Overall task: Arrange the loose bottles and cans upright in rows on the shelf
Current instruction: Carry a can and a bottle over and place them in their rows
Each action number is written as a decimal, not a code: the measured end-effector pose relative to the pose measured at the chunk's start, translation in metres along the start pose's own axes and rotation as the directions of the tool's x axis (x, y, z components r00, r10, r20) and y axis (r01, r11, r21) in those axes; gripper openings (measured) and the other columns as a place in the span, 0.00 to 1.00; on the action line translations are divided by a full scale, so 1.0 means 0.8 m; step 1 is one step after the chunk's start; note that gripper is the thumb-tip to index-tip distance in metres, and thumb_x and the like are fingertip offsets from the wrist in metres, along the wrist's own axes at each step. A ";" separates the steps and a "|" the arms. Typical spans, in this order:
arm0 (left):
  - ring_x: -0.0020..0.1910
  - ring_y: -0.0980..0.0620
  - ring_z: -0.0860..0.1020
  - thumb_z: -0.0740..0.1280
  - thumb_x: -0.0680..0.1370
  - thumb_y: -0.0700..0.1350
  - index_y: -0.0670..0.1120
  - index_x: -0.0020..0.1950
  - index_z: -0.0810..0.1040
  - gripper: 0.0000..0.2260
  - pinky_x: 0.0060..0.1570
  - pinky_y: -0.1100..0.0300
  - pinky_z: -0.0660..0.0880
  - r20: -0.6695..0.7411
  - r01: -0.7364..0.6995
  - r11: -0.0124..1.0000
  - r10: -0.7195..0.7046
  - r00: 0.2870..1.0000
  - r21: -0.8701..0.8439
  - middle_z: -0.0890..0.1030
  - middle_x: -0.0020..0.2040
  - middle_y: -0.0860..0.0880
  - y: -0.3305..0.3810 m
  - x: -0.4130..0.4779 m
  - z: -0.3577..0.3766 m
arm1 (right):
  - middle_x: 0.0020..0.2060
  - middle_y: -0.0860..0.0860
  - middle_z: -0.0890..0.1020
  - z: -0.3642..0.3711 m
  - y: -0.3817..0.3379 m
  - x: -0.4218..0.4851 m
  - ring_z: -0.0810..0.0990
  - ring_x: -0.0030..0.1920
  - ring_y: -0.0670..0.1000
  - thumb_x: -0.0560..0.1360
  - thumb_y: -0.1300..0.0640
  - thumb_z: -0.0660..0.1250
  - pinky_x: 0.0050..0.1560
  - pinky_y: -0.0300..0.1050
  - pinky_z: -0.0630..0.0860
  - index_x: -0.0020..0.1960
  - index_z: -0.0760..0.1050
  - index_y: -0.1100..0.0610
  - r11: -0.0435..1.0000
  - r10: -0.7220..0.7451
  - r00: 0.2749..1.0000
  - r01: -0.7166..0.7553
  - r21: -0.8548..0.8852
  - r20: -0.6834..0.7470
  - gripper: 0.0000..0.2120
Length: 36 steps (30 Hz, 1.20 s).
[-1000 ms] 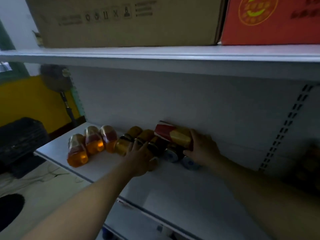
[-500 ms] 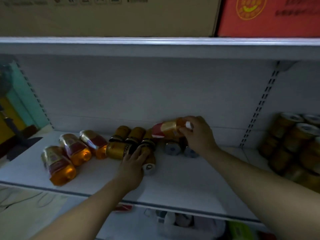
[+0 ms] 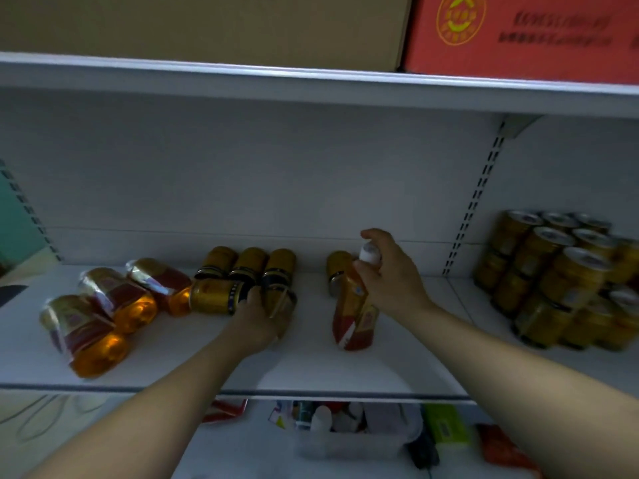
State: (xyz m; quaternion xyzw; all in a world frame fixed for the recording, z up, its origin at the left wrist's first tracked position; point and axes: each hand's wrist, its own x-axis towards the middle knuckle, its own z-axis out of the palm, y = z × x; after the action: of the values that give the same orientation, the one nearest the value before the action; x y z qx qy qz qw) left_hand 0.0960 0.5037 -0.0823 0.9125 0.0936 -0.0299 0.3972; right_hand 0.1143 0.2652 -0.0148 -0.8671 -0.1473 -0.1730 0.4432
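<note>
1. Lighting is dim; the shelf recess sits in shadow.
2. Amber bottles glow at their bases.
3. Stacked cans at right are blurred; straight edges bow from wide-angle distortion.

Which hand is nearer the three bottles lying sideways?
Left. The left hand grips a can just right of those bottles; the right hand holds a fourth bottle farther right.
</note>
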 end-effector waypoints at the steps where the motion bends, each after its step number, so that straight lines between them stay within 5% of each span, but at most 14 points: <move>1: 0.53 0.42 0.76 0.69 0.72 0.52 0.46 0.73 0.56 0.35 0.51 0.48 0.76 0.034 0.007 1.000 -0.008 0.999 0.014 0.75 0.57 0.43 -0.003 0.000 -0.002 | 0.54 0.44 0.73 0.003 0.001 -0.002 0.75 0.54 0.47 0.77 0.54 0.66 0.50 0.38 0.68 0.65 0.65 0.42 1.000 0.008 1.000 -0.008 0.003 -0.005 0.20; 3: 0.46 0.46 0.78 0.69 0.70 0.56 0.48 0.70 0.59 0.34 0.48 0.51 0.77 0.060 -0.004 0.999 0.002 0.998 0.032 0.78 0.50 0.46 -0.007 -0.001 -0.005 | 0.56 0.45 0.74 0.010 -0.001 -0.004 0.75 0.54 0.47 0.75 0.54 0.68 0.52 0.38 0.69 0.67 0.66 0.45 0.998 0.040 0.999 -0.039 0.043 -0.021 0.23; 6: 0.47 0.47 0.79 0.73 0.68 0.53 0.50 0.74 0.56 0.40 0.47 0.53 0.78 0.095 -0.016 0.999 0.019 0.995 -0.031 0.78 0.53 0.47 -0.011 -0.002 -0.008 | 0.62 0.47 0.74 0.022 -0.001 -0.011 0.74 0.59 0.46 0.75 0.51 0.68 0.56 0.37 0.67 0.71 0.65 0.51 0.994 0.083 0.996 -0.080 0.073 -0.036 0.27; 9: 0.50 0.49 0.79 0.73 0.68 0.52 0.51 0.76 0.54 0.41 0.49 0.55 0.76 0.113 -0.056 0.994 0.067 0.991 -0.095 0.78 0.57 0.48 -0.014 -0.010 -0.009 | 0.63 0.45 0.72 0.029 0.005 -0.024 0.72 0.60 0.42 0.71 0.49 0.73 0.59 0.36 0.67 0.71 0.61 0.43 0.971 0.141 0.990 -0.140 0.193 0.006 0.33; 11: 0.52 0.52 0.76 0.73 0.63 0.57 0.51 0.71 0.61 0.39 0.50 0.58 0.74 0.058 -0.110 0.985 0.118 0.991 -0.134 0.76 0.56 0.55 -0.015 -0.022 -0.008 | 0.62 0.46 0.74 0.033 0.012 -0.031 0.75 0.57 0.41 0.69 0.51 0.76 0.56 0.33 0.70 0.65 0.61 0.36 0.937 0.190 0.981 -0.190 0.294 0.030 0.33; 13: 0.49 0.54 0.77 0.72 0.60 0.56 0.55 0.61 0.64 0.33 0.44 0.60 0.72 -0.027 -0.152 0.971 0.150 0.988 -0.185 0.76 0.50 0.60 -0.015 -0.033 -0.005 | 0.62 0.49 0.74 0.037 0.022 -0.038 0.76 0.58 0.45 0.66 0.55 0.78 0.58 0.41 0.74 0.66 0.62 0.39 0.915 0.233 0.970 -0.243 0.321 0.068 0.37; 18: 0.49 0.46 0.77 0.79 0.62 0.48 0.47 0.57 0.70 0.28 0.47 0.50 0.76 -0.215 -0.255 0.936 0.205 0.955 -0.241 0.76 0.51 0.46 -0.007 -0.031 -0.003 | 0.58 0.45 0.75 0.037 0.033 -0.040 0.77 0.54 0.44 0.61 0.54 0.80 0.52 0.38 0.73 0.69 0.61 0.41 0.909 0.295 0.954 -0.298 0.292 0.055 0.43; 20: 0.51 0.51 0.77 0.80 0.62 0.46 0.52 0.59 0.72 0.29 0.49 0.53 0.77 -0.222 -0.294 0.912 0.236 0.946 -0.284 0.77 0.53 0.48 0.004 -0.032 -0.005 | 0.54 0.43 0.76 0.036 0.037 -0.044 0.78 0.51 0.43 0.61 0.54 0.80 0.47 0.36 0.73 0.67 0.62 0.45 0.893 0.357 0.934 -0.345 0.291 0.011 0.41; 23: 0.46 0.67 0.76 0.79 0.62 0.41 0.65 0.55 0.68 0.32 0.37 0.73 0.73 -0.200 -0.301 0.859 0.237 0.951 -0.414 0.75 0.49 0.60 0.027 -0.036 -0.006 | 0.49 0.41 0.77 0.022 0.045 -0.052 0.78 0.45 0.35 0.61 0.54 0.80 0.37 0.29 0.71 0.59 0.65 0.44 0.876 0.412 0.908 -0.372 0.306 -0.075 0.33; 28: 0.43 0.64 0.75 0.75 0.66 0.42 0.53 0.58 0.70 0.24 0.33 0.71 0.69 -0.123 -0.287 0.855 0.260 0.958 -0.431 0.77 0.48 0.57 0.094 -0.044 0.020 | 0.47 0.38 0.78 -0.042 0.051 -0.068 0.77 0.42 0.31 0.61 0.51 0.79 0.36 0.28 0.71 0.57 0.68 0.43 0.884 0.434 0.866 -0.356 0.302 -0.248 0.30; 32: 0.41 0.56 0.78 0.72 0.65 0.35 0.44 0.53 0.74 0.19 0.31 0.71 0.70 -0.035 -0.351 0.829 0.374 0.927 -0.435 0.77 0.41 0.52 0.156 -0.062 0.069 | 0.50 0.37 0.77 -0.117 0.063 -0.093 0.76 0.46 0.37 0.63 0.49 0.78 0.43 0.39 0.71 0.60 0.67 0.41 0.893 0.436 0.829 -0.349 0.284 -0.350 0.31; 36: 0.38 0.59 0.76 0.73 0.65 0.39 0.49 0.58 0.72 0.23 0.28 0.75 0.68 0.083 -0.368 0.808 0.452 0.888 -0.459 0.77 0.41 0.55 0.222 -0.092 0.132 | 0.49 0.37 0.77 -0.204 0.082 -0.129 0.76 0.47 0.40 0.64 0.49 0.79 0.44 0.42 0.71 0.59 0.67 0.41 0.891 0.451 0.770 -0.358 0.280 -0.452 0.29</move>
State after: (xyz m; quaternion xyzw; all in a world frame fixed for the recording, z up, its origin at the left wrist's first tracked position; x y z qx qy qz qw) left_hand 0.0603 0.2972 -0.0174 0.7931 -0.1401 -0.0078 0.5927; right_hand 0.0210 0.0838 -0.0167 -0.7590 0.1499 -0.2802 0.5682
